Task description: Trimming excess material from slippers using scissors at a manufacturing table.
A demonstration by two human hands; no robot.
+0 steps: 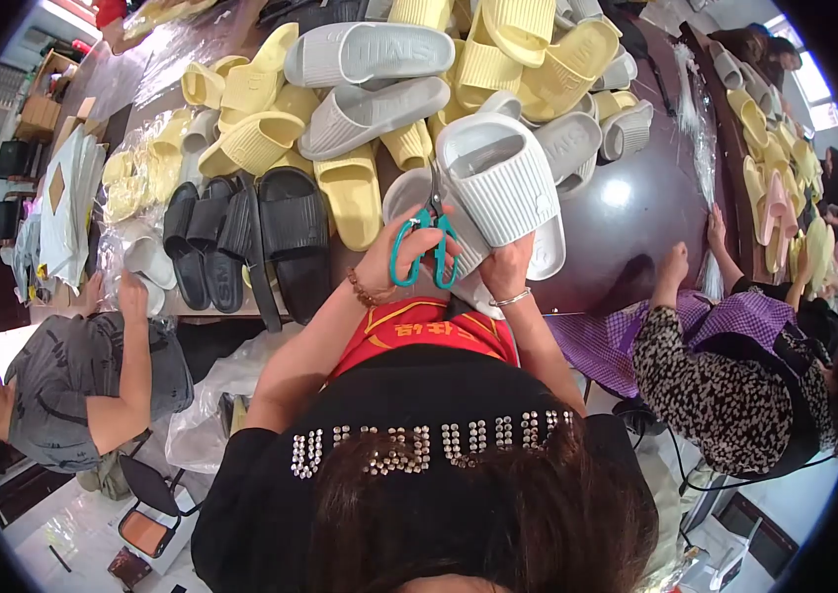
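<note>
My left hand [379, 260], with a beaded bracelet at its wrist, is closed around teal-handled scissors [442, 259]. Their blades point up, away from me, alongside the slippers. My right hand [508, 271], wearing a metal bangle, grips a light grey slide slipper [501, 178] from below, sole end toward the pile. More grey slippers lie right under and beside it, so I cannot tell how many the hand holds. Left of my hands rest a yellow slipper [348, 198] and a black slipper [293, 232].
A heap of grey and yellow slippers [370, 114] spreads over the dark table [636, 212]. Co-workers stand on my left [93, 381] and right [725, 381], their hands near the table edge. Plastic-wrapped slippers [142, 168] lie at the left; another slipper-covered table [770, 163] is far right.
</note>
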